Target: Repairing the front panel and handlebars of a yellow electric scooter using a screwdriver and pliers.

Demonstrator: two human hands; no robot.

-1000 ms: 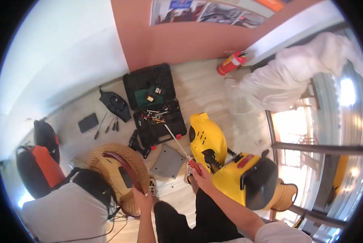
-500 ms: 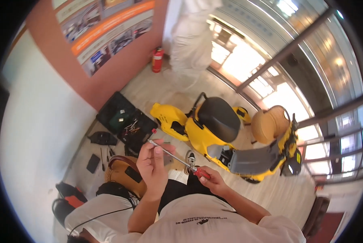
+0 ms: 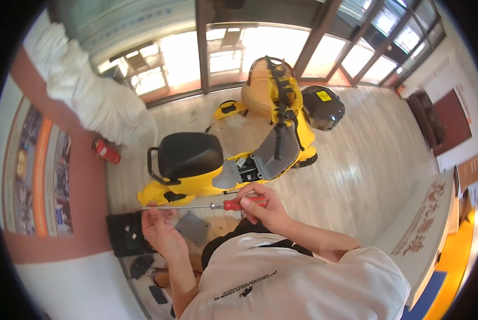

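Note:
A screwdriver (image 3: 232, 205) with a red handle and a long metal shaft lies nearly level across my body. My right hand (image 3: 268, 210) is wrapped round the handle. At the far end of the shaft, the fingers of my left hand (image 3: 163, 229) pinch near the tip; the tip itself is hard to make out. Just beyond both hands stands a yellow scooter (image 3: 196, 188) with a black seat (image 3: 191, 154). Its footboard (image 3: 276, 152) is grey, and an open compartment (image 3: 248, 169) shows dark parts inside. Neither hand touches the scooter.
A black toolbox (image 3: 122, 234) and a grey panel (image 3: 193, 226) lie on the floor at left. Past the scooter are a wicker chair (image 3: 257, 96) and a loose yellow part (image 3: 230, 110). A red fire extinguisher (image 3: 107, 151) stands by the wall; a counter (image 3: 415, 224) is at right.
My view has swung right, bringing the counter in and the scooter more in front of me. The screwdriver has turned from slanting to almost level, with both hands still on it.

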